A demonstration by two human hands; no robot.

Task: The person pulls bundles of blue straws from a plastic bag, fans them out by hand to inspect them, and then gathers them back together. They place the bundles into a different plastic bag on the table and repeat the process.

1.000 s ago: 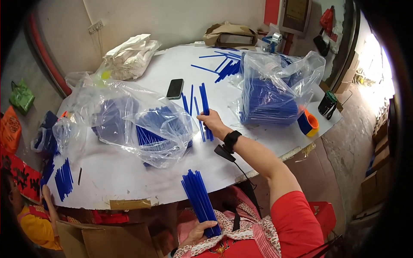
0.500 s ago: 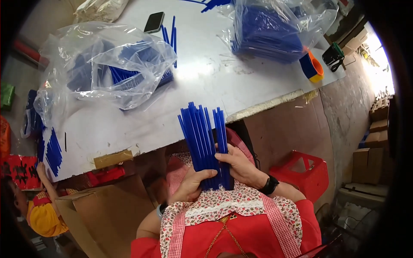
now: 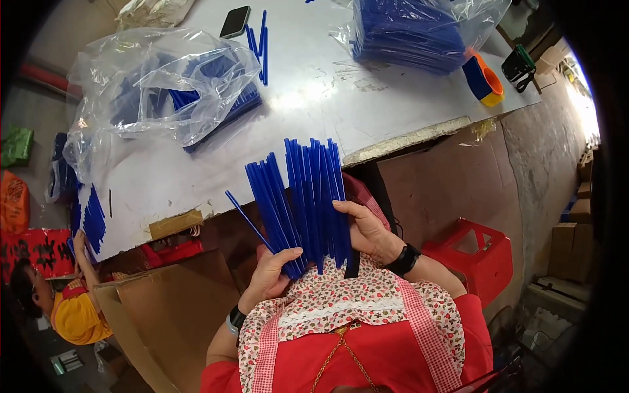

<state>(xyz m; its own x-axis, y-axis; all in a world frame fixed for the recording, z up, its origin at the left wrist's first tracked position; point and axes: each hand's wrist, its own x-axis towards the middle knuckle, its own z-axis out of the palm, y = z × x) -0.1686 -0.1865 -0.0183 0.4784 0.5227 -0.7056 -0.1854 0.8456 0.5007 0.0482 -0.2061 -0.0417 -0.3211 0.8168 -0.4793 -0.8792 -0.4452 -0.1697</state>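
A fanned bunch of thin blue plastic sticks is split in two above my lap. My left hand (image 3: pixel 267 272) is closed round the lower end of the left bunch of blue sticks (image 3: pixel 274 206), its thumb lying across the front. One stick leans out apart on that side. Gripping the right bunch of blue sticks (image 3: pixel 316 196) from its side is my right hand (image 3: pixel 371 232), thumb in front and the other fingers mostly hidden behind. The two bunches meet near their lower ends, over my floral apron (image 3: pixel 347 301).
A white table (image 3: pixel 288 111) with a chipped edge lies ahead. On it are clear bags (image 3: pixel 157 49) of blue sticks, a phone (image 3: pixel 235 21), loose sticks and an orange-blue tape roll (image 3: pixel 483 82). A red stool (image 3: pixel 481 262) stands right, a cardboard box (image 3: pixel 177 308) left. At far left, another person (image 3: pixel 75 314) reaches toward sticks.
The sticks have spread into two wider bunches, the left one tilting left. My left hand has shifted left and my right hand slightly up and right. The view has shifted a little.
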